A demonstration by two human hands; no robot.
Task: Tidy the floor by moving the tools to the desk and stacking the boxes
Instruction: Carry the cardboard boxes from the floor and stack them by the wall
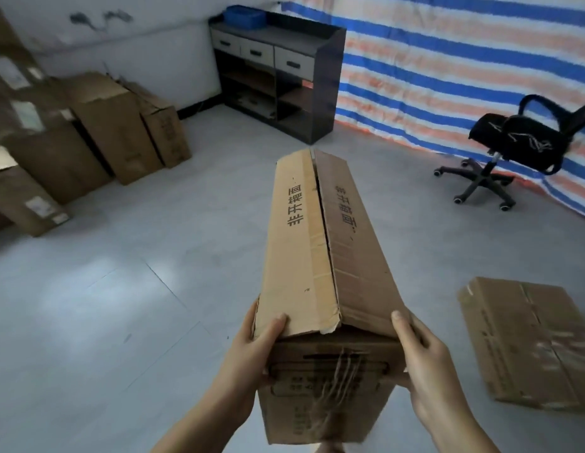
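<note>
Carrying: long cardboard box [327, 243] held level above the floor [121, 289], near end gripped.
Hands: left hand [252, 351] and right hand [425, 361] each wrapped round a near corner, thumbs on top.
Handling: stiff but worn; top seam split, probably light; support underneath.
Destination: likely stacked boxes [98, 125] by the wall.

Black office chair [520, 142] before striped tarp [464, 60], blue bin [245, 15]

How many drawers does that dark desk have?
3, side by side under the top of the desk: left drawer, middle drawer, right drawer.
</note>
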